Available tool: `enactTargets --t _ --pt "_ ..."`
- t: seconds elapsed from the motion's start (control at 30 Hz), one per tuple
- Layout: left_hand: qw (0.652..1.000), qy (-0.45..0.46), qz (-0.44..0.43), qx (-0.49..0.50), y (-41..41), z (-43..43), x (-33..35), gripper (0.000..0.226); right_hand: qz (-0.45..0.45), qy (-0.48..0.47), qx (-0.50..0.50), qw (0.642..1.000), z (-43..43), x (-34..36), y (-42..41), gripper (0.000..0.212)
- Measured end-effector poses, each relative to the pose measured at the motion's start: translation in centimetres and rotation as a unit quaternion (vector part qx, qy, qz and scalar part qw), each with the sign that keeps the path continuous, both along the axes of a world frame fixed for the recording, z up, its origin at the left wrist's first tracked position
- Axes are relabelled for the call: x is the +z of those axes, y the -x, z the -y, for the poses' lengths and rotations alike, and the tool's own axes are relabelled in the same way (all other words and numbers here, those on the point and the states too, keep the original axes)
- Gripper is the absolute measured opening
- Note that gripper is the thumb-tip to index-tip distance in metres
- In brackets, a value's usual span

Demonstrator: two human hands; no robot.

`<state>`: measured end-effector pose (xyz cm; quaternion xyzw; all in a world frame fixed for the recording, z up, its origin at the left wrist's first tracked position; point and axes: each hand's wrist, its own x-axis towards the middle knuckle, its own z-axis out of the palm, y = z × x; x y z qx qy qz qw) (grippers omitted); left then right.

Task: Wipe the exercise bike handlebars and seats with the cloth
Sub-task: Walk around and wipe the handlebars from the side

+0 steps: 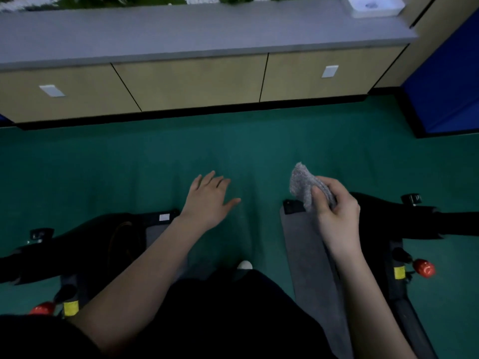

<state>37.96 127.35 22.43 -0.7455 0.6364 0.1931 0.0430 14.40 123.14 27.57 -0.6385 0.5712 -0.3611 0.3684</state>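
Note:
My right hand (337, 211) grips a crumpled grey cloth (303, 185), holding it in the air just above the front end of the right exercise bike (404, 224), whose black handlebar stretches to the right. My left hand (210, 200) hovers over the green floor with fingers spread and holds nothing. It is just right of the left exercise bike (85, 242), a black frame whose handlebar runs off to the left. No seat is visible.
A grey mat strip (311, 268) lies under the right bike. Red knobs (423, 268) and yellow labels (71, 308) mark both bike frames. A wooden cabinet (191, 81) with a grey top runs along the far wall. A blue padded panel (445, 81) stands at the right.

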Motion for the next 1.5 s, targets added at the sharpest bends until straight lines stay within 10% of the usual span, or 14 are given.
enactTargets --t 0.87,1.5 --pt "0.989 0.004 -0.012 0.147 -14.3 17.1 -3.0 0.066 -0.040 0.017 0.105 0.994 23.6 0.0 -14.7 0.018" --pt "0.895 0.015 -0.002 0.445 -26.4 25.4 -2.7 0.058 -0.018 0.042 0.387 0.921 45.3 0.0 -36.2 0.020"
